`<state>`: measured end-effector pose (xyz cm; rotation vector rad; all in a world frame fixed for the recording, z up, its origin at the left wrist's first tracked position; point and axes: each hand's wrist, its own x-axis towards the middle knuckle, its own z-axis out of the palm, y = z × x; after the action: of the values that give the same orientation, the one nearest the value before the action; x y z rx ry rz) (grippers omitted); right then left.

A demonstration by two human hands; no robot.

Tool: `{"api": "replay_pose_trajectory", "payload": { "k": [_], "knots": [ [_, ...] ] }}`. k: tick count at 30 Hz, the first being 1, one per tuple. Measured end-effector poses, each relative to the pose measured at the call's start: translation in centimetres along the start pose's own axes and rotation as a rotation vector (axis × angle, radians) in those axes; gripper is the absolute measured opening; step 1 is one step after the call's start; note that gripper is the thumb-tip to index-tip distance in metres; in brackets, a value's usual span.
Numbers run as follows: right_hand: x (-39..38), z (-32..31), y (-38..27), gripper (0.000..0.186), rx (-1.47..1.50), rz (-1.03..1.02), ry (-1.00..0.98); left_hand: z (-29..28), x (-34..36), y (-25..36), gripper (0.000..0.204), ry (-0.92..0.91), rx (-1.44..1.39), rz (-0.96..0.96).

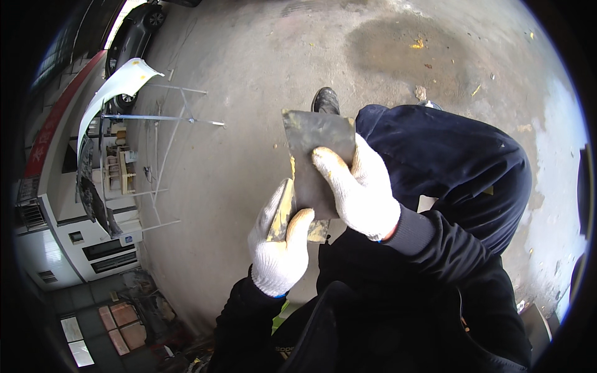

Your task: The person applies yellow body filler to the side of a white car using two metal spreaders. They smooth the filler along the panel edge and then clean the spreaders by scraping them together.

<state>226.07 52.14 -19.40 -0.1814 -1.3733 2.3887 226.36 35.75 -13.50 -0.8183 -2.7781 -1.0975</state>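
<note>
Both my hands wear white knit gloves. My right hand [368, 194] is closed on a dark, flat putty spreader [318, 132], thumb pressed across its face. Yellow putty [293, 166] clings to that spreader's left edge. In my left hand [278, 256], fingers and thumb grip a second putty spreader [283, 212], smeared yellow and tilted steeply. The two spreaders meet or overlap just above my left thumb; whether they touch is hard to tell. A yellow-stained lower corner [319, 232] shows below the dark sheet, and I cannot tell which spreader it belongs to.
To the left, a white curved car panel [118, 78] rests on a metal stand [163, 118] with thin legs. Behind it is a dark car [132, 37]. My bent knee [491, 149] and shoe [326, 99] are close by. Yellow scraps [417, 44] lie on the stained concrete.
</note>
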Motion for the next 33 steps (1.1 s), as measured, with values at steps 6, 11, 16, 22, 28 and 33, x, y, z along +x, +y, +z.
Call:
{"api": "replay_pose_trajectory", "payload": {
  "k": [6,11,16,22,28,33],
  "knots": [
    [-0.9,0.2,-0.4,0.038,-0.051,-0.048,-0.106,-0.5,0.1,0.5,0.033,-0.106,-0.131,-0.133],
    [-0.5,-0.5,-1.1,0.041,-0.104,-0.112,-0.288,-1.8,0.5,1.3,0.021,-0.346,-0.28,-0.25],
    [-0.3,-0.9,-2.0,0.035,-0.105,-0.075,-0.423,-2.6,0.7,1.0,0.025,-0.518,-0.305,-0.312],
    [-0.2,-0.8,-1.1,0.043,-0.187,-0.111,-0.532,-2.6,0.8,1.1,0.026,-0.544,-0.203,-0.215],
    [-0.2,0.1,-0.3,0.043,0.047,0.053,-0.249,-2.8,1.1,0.8,0.027,-0.446,-0.152,-0.386],
    [0.0,-0.9,-1.7,0.04,-0.06,0.117,-0.402,-3.1,1.7,2.1,0.022,-0.55,-0.085,-0.293]
  ]
}}
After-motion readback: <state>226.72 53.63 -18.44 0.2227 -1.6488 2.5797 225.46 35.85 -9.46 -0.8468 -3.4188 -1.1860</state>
